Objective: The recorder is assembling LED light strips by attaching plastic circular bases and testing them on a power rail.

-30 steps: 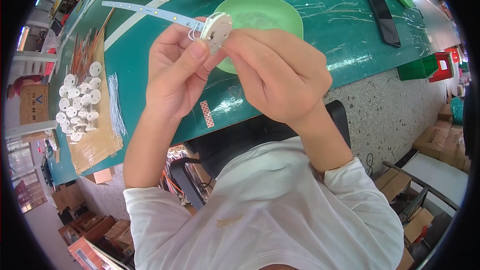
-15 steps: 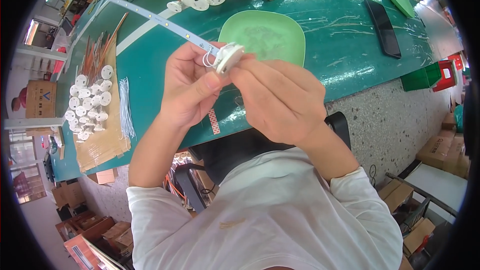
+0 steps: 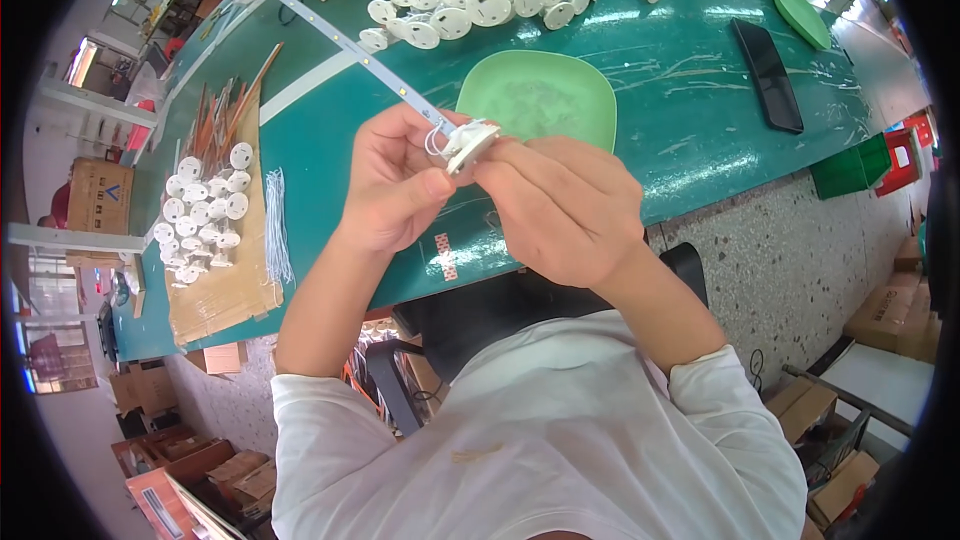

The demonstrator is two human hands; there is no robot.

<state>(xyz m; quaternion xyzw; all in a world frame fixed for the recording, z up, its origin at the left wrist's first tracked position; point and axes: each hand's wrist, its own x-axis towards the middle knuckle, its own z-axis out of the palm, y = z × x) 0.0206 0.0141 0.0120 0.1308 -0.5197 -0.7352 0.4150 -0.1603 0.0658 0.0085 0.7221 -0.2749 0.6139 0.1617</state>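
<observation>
A narrow LED strip (image 3: 375,65) slants away to the far left, with a white round end cap (image 3: 474,148) and a loop of thin white wire at its near end. My left hand (image 3: 395,185) pinches the strip's near end and the cap between thumb and fingers. From the other side, my right hand (image 3: 572,202) is closed at the cap's right edge, its fingertips pressed together; whatever small piece may be between them is hidden. Just beyond my hands lies a light green plate (image 3: 540,90) on the green table (image 3: 700,175).
At the back lies a heap of similar capped strips (image 3: 470,5). More white-capped pieces (image 3: 205,205) rest on cardboard (image 3: 225,310) at left, beside a bundle of white wires (image 3: 277,230). A black phone (image 3: 767,75) and another green plate (image 3: 800,13) are at right.
The view has shifted, so the table appears lower and farther right. The cap is tilted a little differently between my hands. Both hands keep their grip near it.
</observation>
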